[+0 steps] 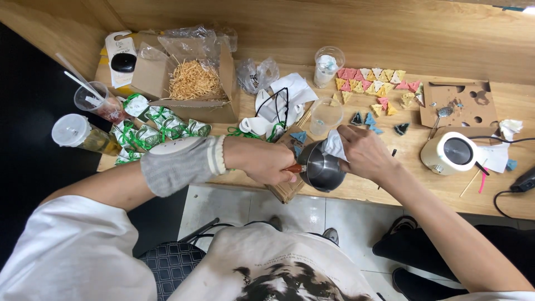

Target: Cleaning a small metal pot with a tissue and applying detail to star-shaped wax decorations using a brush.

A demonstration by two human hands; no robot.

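Observation:
My left hand (266, 160) grips the reddish handle of a small steel pot (323, 170), held over the front edge of the wooden table (390, 184). A grey knitted cuff covers that wrist. My right hand (363, 150) presses a crumpled white tissue (334, 145) against the pot's rim and inner wall. The pot tilts slightly toward me. What is inside it is hidden by shadow and the tissue.
Pink, yellow, white and blue triangular pieces (374, 83) lie behind. A white round device (450, 153) with a cord sits right. Cardboard box of straw filler (192, 81), green-ribboned packets (161, 131), plastic cups (326, 114) and glasses (278, 103) are left. Another person's legs (423, 245) stand lower right.

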